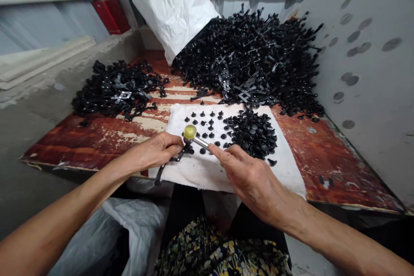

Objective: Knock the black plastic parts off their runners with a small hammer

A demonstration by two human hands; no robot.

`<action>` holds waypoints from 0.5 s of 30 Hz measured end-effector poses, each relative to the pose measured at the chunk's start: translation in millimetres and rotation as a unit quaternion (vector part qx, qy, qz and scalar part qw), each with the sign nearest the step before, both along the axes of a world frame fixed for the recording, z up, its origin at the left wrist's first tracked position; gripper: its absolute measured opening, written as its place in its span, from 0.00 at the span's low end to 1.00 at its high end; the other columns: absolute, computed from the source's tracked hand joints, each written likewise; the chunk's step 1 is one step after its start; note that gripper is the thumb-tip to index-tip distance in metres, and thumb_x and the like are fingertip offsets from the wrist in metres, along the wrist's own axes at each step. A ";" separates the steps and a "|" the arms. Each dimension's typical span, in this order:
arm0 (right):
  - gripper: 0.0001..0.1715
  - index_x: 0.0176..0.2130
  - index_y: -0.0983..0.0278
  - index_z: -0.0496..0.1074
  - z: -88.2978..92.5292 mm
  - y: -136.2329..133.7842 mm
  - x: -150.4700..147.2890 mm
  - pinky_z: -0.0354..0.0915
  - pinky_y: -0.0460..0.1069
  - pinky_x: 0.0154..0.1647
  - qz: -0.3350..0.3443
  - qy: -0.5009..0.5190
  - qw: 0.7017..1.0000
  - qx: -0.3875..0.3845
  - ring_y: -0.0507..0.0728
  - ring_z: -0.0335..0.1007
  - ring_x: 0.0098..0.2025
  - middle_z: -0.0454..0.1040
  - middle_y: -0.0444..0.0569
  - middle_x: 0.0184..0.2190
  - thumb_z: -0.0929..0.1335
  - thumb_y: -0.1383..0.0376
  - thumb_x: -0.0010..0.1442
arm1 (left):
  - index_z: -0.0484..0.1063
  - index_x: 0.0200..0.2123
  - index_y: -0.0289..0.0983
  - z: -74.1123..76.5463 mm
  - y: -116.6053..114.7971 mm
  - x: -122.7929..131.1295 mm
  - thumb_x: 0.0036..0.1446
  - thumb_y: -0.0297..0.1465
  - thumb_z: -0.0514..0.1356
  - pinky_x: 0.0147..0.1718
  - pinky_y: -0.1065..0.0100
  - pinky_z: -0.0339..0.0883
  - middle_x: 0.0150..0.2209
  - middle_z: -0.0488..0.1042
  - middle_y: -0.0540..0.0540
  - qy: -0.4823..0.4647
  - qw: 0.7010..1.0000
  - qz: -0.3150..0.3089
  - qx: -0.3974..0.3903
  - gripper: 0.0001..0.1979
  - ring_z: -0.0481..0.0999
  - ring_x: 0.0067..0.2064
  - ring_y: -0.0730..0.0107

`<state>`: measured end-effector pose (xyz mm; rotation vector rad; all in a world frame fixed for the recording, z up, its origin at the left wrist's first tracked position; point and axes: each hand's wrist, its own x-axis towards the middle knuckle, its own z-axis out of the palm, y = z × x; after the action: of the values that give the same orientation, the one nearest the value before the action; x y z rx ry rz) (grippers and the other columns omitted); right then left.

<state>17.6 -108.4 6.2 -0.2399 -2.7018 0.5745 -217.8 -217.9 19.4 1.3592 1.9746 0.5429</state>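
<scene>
My left hand [158, 151] is closed on a black cross-shaped plastic part [174, 159] that lies on the near edge of a white cloth [210, 172]. My right hand [249, 177] grips the metal handle of a small hammer with a yellow head [190, 132]; the head sits just above the black part, beside my left fingers. Small black studs [207, 125] stand in rows on the cloth, and a heap of the same studs [252, 131] lies to their right.
A big pile of black parts [252, 60] spills from a white sack [171, 4] at the back of the worn red board [106, 138]. A smaller pile [116, 88] lies back left. A grey panel [365, 73] stands on the right. A plastic bag [106, 237] hangs below.
</scene>
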 end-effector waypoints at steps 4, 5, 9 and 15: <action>0.36 0.67 0.63 0.57 -1.0 -1.6 0.1 0.73 0.49 0.33 -0.012 0.054 0.998 0.001 0.54 0.68 0.34 0.69 0.52 0.39 0.56 0.78 0.62 | 0.63 0.21 0.38 -2.5 -0.4 -2.7 0.51 0.37 0.53 0.22 0.71 0.48 0.18 0.59 0.54 0.002 1.000 0.002 0.005 0.12 0.56 0.22 0.74; 0.35 0.66 0.64 0.58 -1.1 -1.5 0.1 0.72 0.48 0.30 -0.012 0.038 0.999 0.015 0.53 0.67 0.32 0.69 0.52 0.38 0.56 0.78 0.62 | 0.63 0.21 0.38 -2.2 -0.2 -2.9 0.51 0.38 0.52 0.22 0.71 0.48 0.18 0.58 0.54 -0.001 1.000 0.000 0.000 0.12 0.56 0.22 0.74; 0.35 0.66 0.64 0.58 1.2 -0.9 1.5 0.72 0.47 0.29 -0.013 0.017 0.999 0.031 0.52 0.66 0.30 0.69 0.51 0.37 0.56 0.77 0.63 | 0.63 0.20 0.38 0.0 1.0 -2.3 0.51 0.38 0.52 0.22 0.71 0.48 0.18 0.57 0.54 0.000 1.000 -0.014 -0.018 0.12 0.55 0.22 0.75; 0.37 0.66 0.66 0.58 0.1 -0.2 1.2 0.71 0.49 0.25 -0.014 -0.010 0.998 0.064 0.52 0.62 0.25 0.69 0.52 0.37 0.56 0.79 0.59 | 0.62 0.21 0.38 -1.9 0.9 -2.1 0.51 0.40 0.51 0.22 0.71 0.47 0.18 0.56 0.54 0.002 1.000 -0.017 -0.014 0.14 0.54 0.22 0.75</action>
<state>18.8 -108.6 6.3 -0.2490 -2.7371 0.3917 -219.8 -217.0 17.6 1.3760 1.9522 0.4959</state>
